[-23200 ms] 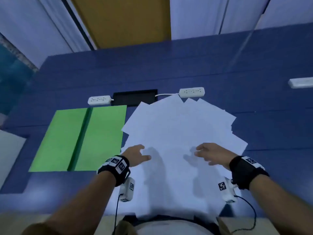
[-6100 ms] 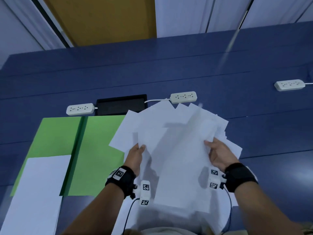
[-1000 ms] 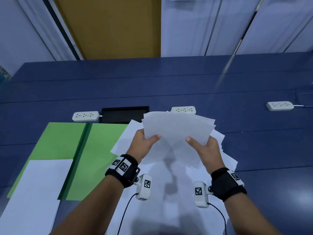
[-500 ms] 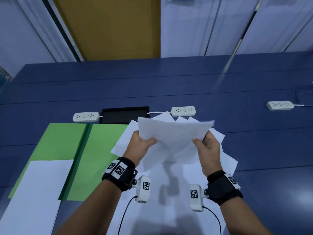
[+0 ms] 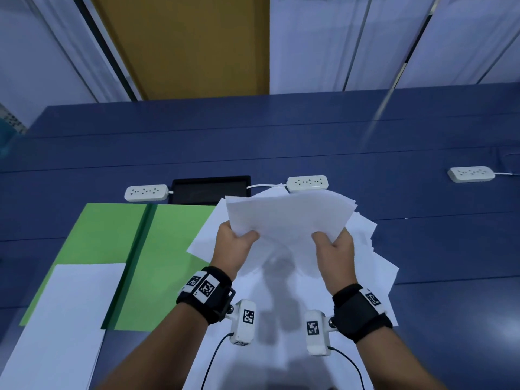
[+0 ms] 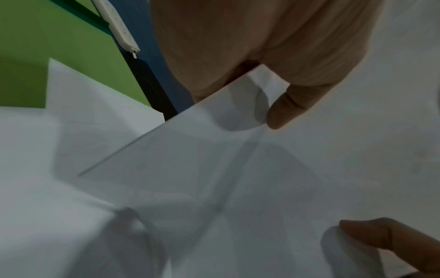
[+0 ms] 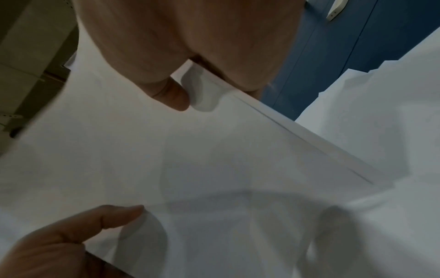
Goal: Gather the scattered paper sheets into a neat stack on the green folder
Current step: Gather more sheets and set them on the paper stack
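I hold a bundle of white sheets (image 5: 289, 218) above the table, tilted up toward me. My left hand (image 5: 235, 243) pinches its left edge, thumb on top; the left wrist view shows that thumb (image 6: 285, 111) on the paper (image 6: 214, 169). My right hand (image 5: 333, 246) pinches the right edge, thumb (image 7: 171, 96) pressed on the bundle (image 7: 166, 159). More loose sheets (image 5: 365, 266) lie scattered on the table beneath. The open green folder (image 5: 168, 249) lies to the left, with a white paper stack (image 5: 64, 313) on its near left part.
Three white power strips (image 5: 146, 192) (image 5: 308, 183) (image 5: 471, 173) and a black tray (image 5: 211, 190) sit on the blue table (image 5: 281, 142) beyond the papers. A wall and yellow door stand behind the table.
The held bundle has tipped up again from nearly flat half a second ago, and both hands shifted slightly on its edges. The sheets on the table have not moved.
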`<state>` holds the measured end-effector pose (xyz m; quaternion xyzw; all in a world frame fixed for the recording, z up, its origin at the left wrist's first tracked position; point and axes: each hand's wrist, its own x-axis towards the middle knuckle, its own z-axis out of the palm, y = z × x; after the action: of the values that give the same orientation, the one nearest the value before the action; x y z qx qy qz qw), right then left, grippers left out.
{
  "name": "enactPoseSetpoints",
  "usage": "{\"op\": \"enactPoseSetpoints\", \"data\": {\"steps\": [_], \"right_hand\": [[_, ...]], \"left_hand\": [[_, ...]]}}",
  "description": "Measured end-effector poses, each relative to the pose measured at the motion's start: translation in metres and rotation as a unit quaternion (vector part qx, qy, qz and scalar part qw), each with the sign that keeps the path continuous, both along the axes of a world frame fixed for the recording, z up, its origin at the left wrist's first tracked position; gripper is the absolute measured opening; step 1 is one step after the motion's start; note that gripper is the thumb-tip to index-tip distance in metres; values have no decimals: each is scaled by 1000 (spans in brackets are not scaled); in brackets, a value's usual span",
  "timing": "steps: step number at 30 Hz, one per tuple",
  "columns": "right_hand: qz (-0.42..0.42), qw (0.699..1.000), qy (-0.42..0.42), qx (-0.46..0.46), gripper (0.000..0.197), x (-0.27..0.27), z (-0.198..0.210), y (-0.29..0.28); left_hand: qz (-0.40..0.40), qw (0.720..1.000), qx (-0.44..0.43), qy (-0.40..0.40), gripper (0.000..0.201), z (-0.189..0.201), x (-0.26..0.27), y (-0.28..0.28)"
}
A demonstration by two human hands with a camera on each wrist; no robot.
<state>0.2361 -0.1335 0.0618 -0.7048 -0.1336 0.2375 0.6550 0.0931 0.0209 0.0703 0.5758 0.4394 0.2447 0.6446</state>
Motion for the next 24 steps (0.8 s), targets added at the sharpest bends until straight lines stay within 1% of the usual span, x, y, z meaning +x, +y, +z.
{"op": "enactPoseSetpoints", "data": {"steps": [2, 3, 5, 7, 9, 11, 13, 15, 18, 21, 24], "right_hand": [[-2, 1000, -4, 3, 32, 2, 1, -1], [3, 1000, -7, -7, 32, 2, -2, 0], [17, 999, -3, -37, 28, 0, -10, 1], [20, 999, 20, -47, 22, -2, -16, 0], [7, 998, 44, -31, 16, -3, -14, -3], [-3, 999, 54, 2, 18, -1, -9, -7], [3, 998, 52, 33, 21, 1, -6, -13], [20, 999, 42, 29, 23, 0, -6, -16], [34, 998, 52, 6, 21, -3, -11, -20], [43, 997, 58, 19, 21, -2, -3, -22], [32, 997, 63, 44, 20, 1, 11, -23]], "left_hand": [[-13, 1000, 14, 9, 22, -1, 0, 3], [-25, 999, 16, 20, 27, -2, 0, 4], [-40, 998, 4, 40, 34, -5, 0, 2], [-42, 998, -1, 44, 34, -8, 0, -1], [-42, 998, -2, 36, 36, -9, 0, -3], [-47, 999, -5, 13, 38, -11, -1, -4], [-49, 999, -15, -2, 40, -11, -3, -5], [-57, 998, -16, -7, 40, -13, -6, -5], [-55, 998, -21, 0, 35, -17, -7, -7], [-53, 998, -19, 2, 18, -16, -4, -7], [-58, 998, -14, -5, 18, -12, -2, -8]]}}
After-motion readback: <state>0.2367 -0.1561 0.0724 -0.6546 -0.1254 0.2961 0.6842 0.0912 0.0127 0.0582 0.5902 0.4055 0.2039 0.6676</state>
